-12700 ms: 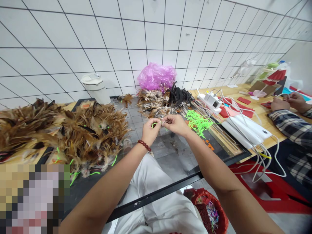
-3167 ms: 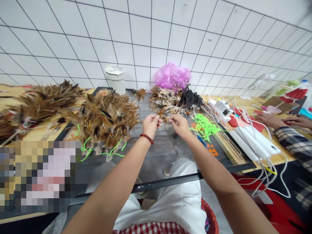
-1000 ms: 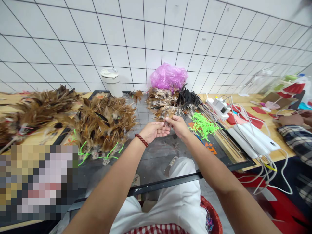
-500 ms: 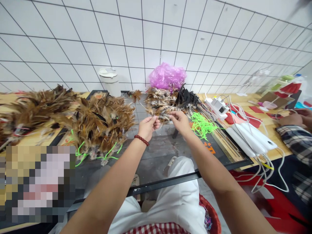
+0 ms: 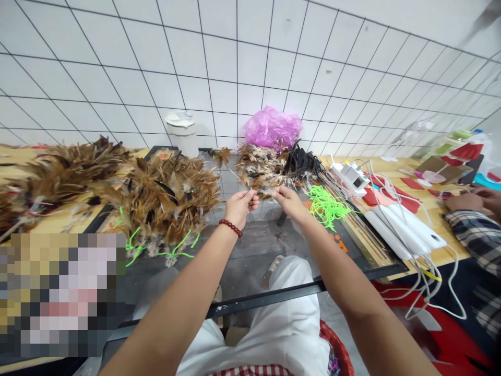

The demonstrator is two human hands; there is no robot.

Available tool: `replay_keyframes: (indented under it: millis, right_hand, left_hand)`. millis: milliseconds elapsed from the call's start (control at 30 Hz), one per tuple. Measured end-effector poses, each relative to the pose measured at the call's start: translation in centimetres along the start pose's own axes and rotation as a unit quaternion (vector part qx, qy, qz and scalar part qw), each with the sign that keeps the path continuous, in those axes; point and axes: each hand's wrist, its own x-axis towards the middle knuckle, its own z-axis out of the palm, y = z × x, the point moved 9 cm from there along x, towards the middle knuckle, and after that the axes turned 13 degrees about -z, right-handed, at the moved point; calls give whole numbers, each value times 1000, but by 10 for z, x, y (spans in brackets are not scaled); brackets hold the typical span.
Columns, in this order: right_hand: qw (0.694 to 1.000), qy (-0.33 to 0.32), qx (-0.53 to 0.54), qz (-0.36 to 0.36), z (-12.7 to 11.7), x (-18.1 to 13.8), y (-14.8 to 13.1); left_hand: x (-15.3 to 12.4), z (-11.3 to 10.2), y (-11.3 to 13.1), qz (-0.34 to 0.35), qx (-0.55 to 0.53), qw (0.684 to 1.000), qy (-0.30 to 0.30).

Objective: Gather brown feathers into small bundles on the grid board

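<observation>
My left hand [image 5: 241, 207], with a dark red bead bracelet [image 5: 230, 227] at the wrist, is closed in a pinch above the glass tabletop [image 5: 250, 250]. What its fingers hold is too small to make out. Close to its right, my right hand [image 5: 291, 203] pinches what looks like a small greyish feather [image 5: 268, 191] at the fingertips. Just behind both hands lies a pile of mottled feathers [image 5: 258, 162], with black feathers [image 5: 301, 161] at its right. Bright green cords [image 5: 327, 208] lie tangled beside my right hand.
Brown feather bundles [image 5: 168, 198] with green ties cover the left side, and more brown feathers [image 5: 74, 167] lie beyond. A white lidded bin [image 5: 182, 133] and a pink plastic bag [image 5: 273, 127] stand by the tiled wall. White power strips [image 5: 407, 230] with cables and a co-worker's hands [image 5: 465, 202] are at right.
The whole view has shifted slightly, so things sit a little further right and lower. Both hands keep nearly the same pinching pose, close together.
</observation>
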Motion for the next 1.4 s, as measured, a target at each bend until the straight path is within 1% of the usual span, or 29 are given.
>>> replay_keyframes:
  millis: [67,100,167,267,367,567,600,667,733,767,833,900,967,1000,1100,1167,1300,1400]
  right_hand:
    - [987,47,156,20,4,-1,2]
    - [977,59,204,33,8,-2,3]
    - [965,63,249,50,15,-5,3]
    - [963,60,259,49,20,-7,0]
    - [967,69,244,35,19,-7,-4]
    - [985,52,158,-38,11,-2,-12]
    - [986,50,153,-40,10,-2,-12]
    - [984,46,172,-20,8,-1,-7]
    - [974,20,226,22,12,-3,-1]
    - [964,-1,263,44,16,-5,1]
    - [937,-64,335,77,27,-10,1]
    - [910,-127,383,95,36,-17,-4]
    - [898,-158,398,102,40,-21,-7]
    - [899,-152,397,104,39,-21,-7]
    - [914,-76,380,116,30,-17,0]
    - [924,-42,360,123,26,-15,4]
    - [940,-27,319,113,23,-13,4]
    - [944,-43,308,110,25,-13,2]
  left_hand:
    - [-2,5,-4,-16,18,1000,-13]
    - [-3,8,-8,-27,25,999,-21]
    - [-5,14,-15,-51,30,998,-37]
    - [-4,18,-23,-79,14,995,-54]
    - [-2,17,-26,-89,2,994,-58]
    - [-2,16,-23,-90,11,994,-55]
    - [-2,17,-23,-91,21,994,-56]
    - [-4,19,-23,-94,45,993,-63]
    - [-6,21,-25,-104,70,989,-75]
    - [-7,23,-26,-111,80,987,-88]
    - [-9,28,-31,-138,98,976,-135]
    - [-13,33,-38,-173,114,960,-187]
    - [-16,36,-43,-200,123,948,-215]
    - [-17,36,-45,-207,124,945,-221]
    - [-18,37,-44,-204,116,947,-220]
    - [-18,38,-41,-190,109,952,-214]
    - [-16,37,-38,-174,108,957,-205]
    - [-14,35,-41,-183,125,955,-196]
